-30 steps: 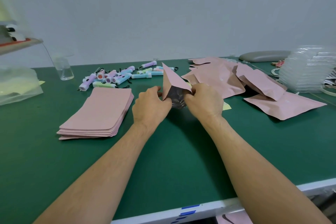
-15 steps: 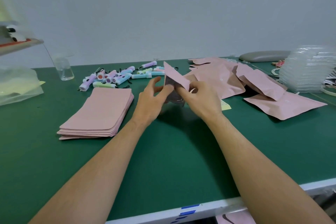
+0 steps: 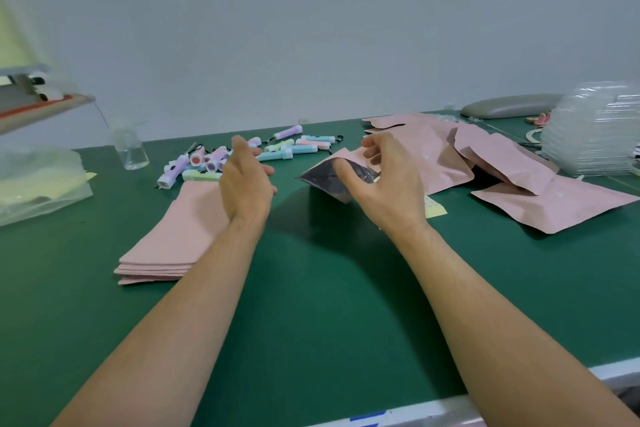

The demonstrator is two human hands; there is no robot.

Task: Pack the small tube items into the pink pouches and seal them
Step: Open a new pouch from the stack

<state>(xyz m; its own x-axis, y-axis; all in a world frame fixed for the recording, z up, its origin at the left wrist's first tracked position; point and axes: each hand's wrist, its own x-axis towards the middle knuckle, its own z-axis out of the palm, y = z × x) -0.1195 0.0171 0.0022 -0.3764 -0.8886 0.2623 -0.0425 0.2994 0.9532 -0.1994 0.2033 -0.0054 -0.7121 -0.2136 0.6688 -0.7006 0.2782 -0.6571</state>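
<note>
Above green table [image 3: 311, 305], right hand [image 3: 384, 184] grips pink pouch [image 3: 320, 178], mouth gaping, dark lining showing, left hand [image 3: 244, 180] relaxed

Views: one, worn on the person's head.
Facing: forward and down, across the green table [image 3: 311, 315] toward the grey wall [image 3: 311, 28] behind it.
Height: above the tabletop; both forearms run up from the bottom corners.
Nearness: close; the table's near edge cuts the bottom right corner.
Centre: left hand [image 3: 246, 180] with loose fingers, right hand [image 3: 384, 184] gripping the open pouch [image 3: 329, 178].
Lens: wide-angle; shelf [image 3: 41, 107] at the left margin, clear plastic stack [image 3: 595, 135] at the right.
</note>
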